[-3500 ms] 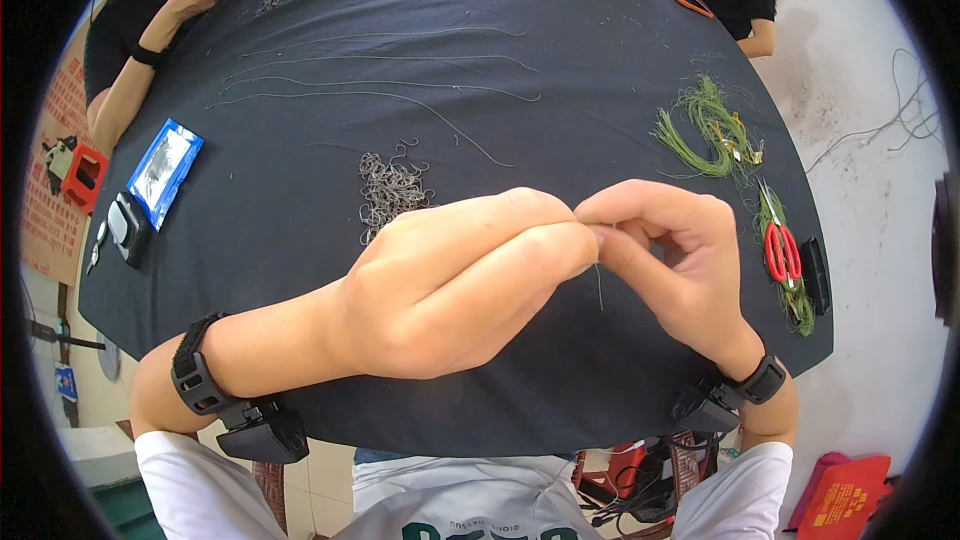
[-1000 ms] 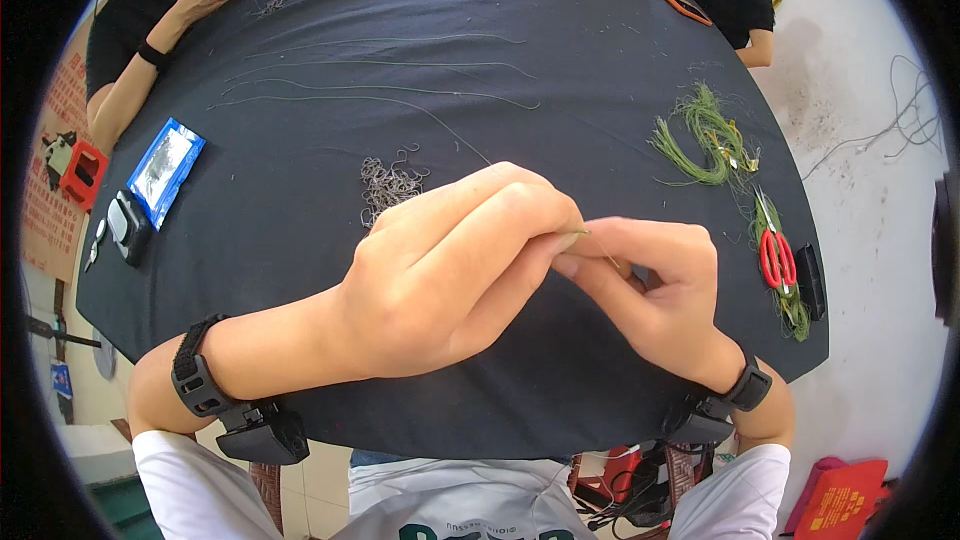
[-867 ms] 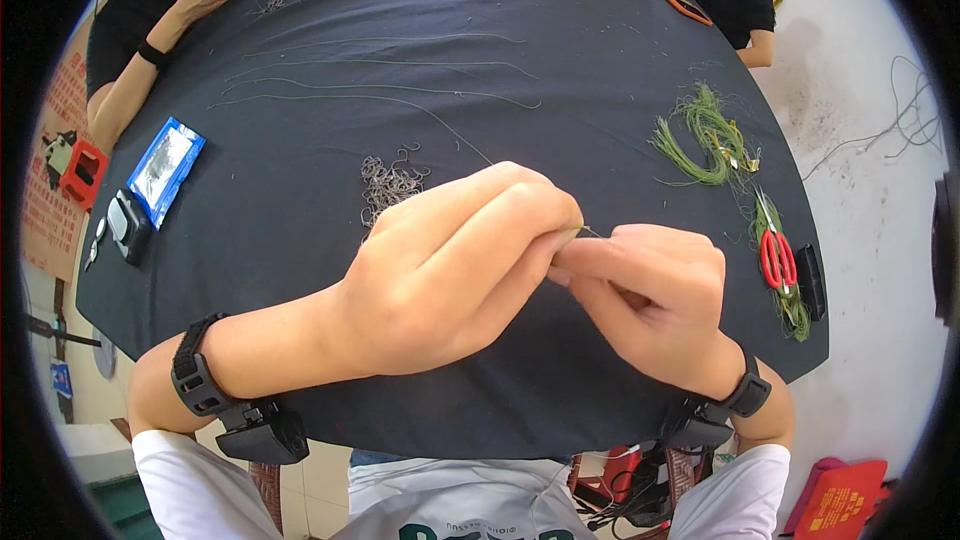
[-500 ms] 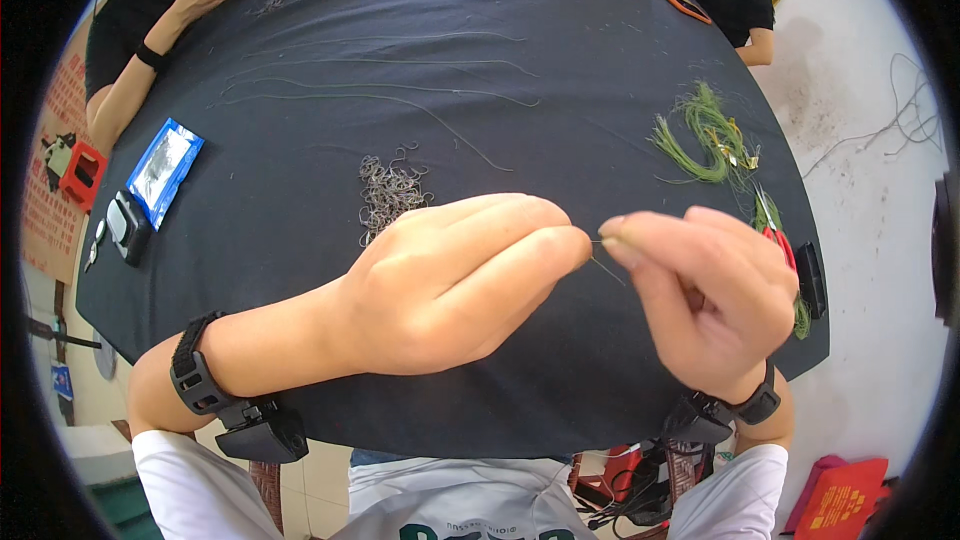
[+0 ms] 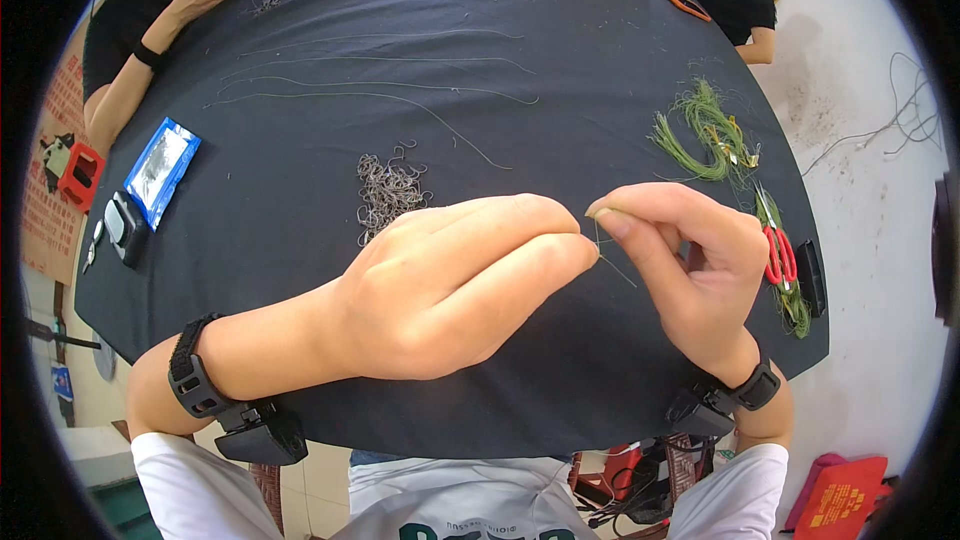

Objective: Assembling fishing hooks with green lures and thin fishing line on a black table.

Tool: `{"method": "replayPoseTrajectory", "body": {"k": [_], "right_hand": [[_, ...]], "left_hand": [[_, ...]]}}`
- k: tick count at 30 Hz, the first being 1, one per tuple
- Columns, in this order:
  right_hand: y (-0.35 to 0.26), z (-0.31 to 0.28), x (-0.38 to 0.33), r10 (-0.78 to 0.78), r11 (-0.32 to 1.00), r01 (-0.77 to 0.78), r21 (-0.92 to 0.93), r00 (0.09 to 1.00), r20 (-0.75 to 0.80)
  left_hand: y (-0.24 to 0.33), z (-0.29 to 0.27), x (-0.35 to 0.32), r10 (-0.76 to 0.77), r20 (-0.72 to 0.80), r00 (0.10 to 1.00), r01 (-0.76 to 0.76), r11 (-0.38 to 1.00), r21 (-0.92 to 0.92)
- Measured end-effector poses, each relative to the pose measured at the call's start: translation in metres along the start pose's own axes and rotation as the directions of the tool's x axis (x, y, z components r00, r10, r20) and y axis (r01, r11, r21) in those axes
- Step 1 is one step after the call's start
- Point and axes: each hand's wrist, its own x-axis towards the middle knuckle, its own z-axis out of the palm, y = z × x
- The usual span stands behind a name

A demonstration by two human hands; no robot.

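My left hand (image 5: 460, 285) is closed in a pinch above the middle of the table, with its back toward me. A thin fishing line (image 5: 619, 270) comes out at its fingertips, and a short loose end slants down to the right. Whether a hook is hidden inside that hand I cannot tell. My right hand (image 5: 695, 265) pinches the same line between thumb and forefinger, just above the left fingertips. Behind my left hand lies a heap of grey fish hooks (image 5: 388, 190). Several long strands of line (image 5: 400, 95) stretch across the cloth farther back.
Green line bundles (image 5: 712, 135) lie at right, with red-handled scissors (image 5: 781, 255) and a black case (image 5: 812, 278) nearer. At left are a blue packet (image 5: 163, 172) and a black-and-white device (image 5: 126, 228). Two people sit at the dark-covered table's (image 5: 560, 380) far side.
My right hand has shifted slightly left and up, drawing the line upward from the left fingertips. The red scissor handles have come into fuller view. My left hand has hardly moved.
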Motion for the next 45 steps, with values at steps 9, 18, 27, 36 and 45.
{"method": "replayPoseTrajectory", "body": {"k": [9, 18, 27, 36, 45], "right_hand": [[0.006, 0.009, -0.006, 0.181, 0.933, -0.219, 0.286, 0.972, 0.152], [0.002, 0.009, -0.007, 0.143, 0.952, -0.196, 0.234, 0.964, 0.224], [-0.018, 0.001, -0.005, -0.311, 0.92, 0.336, -0.204, 0.939, 0.145], [-0.01, -0.006, 0.004, -0.223, 0.953, 0.216, -0.211, 0.975, -0.007], [-0.003, 0.0, 0.002, 0.108, 0.986, -0.12, 0.114, 0.988, 0.11]], "left_hand": [[0.005, -0.001, 0.003, -0.043, -0.021, 0.999, 0.043, 0.999, 0.002], [0.004, -0.002, 0.004, -0.058, -0.064, 0.996, 0.06, 0.998, 0.026], [0.002, 0.002, 0.003, -0.054, -0.045, 0.998, 0.056, 0.997, 0.048], [0.002, 0.002, 0.001, -0.018, -0.026, 1.0, 0.018, 0.999, 0.027], [0.005, -0.003, 0.003, -0.037, -0.007, 0.999, 0.037, 0.999, -0.002]]}}
